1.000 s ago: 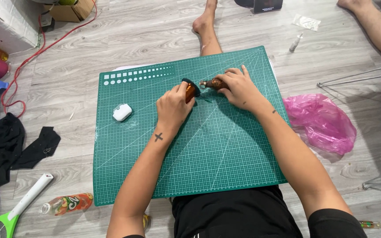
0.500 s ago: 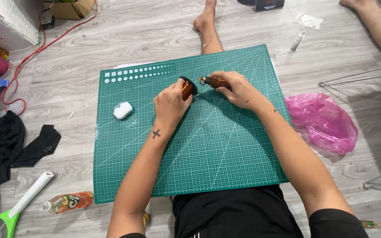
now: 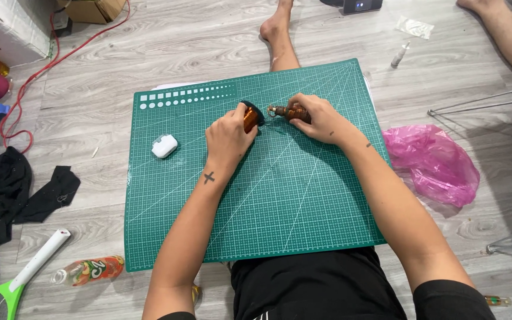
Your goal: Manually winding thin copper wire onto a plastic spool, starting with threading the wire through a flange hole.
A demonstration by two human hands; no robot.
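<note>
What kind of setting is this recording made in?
Most likely a room in a home, used as a floor-level craft spot. The person sits on grey wood-look flooring with a green cutting mat laid across the legs, and household clutter lies around: a plastic bottle, black clothes, a pink bag.

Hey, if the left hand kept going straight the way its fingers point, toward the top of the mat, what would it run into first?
The left hand already grips a copper wire spool. Beyond that lies bare green mat, then probably the outstretched leg, though depth is unclear.
</note>
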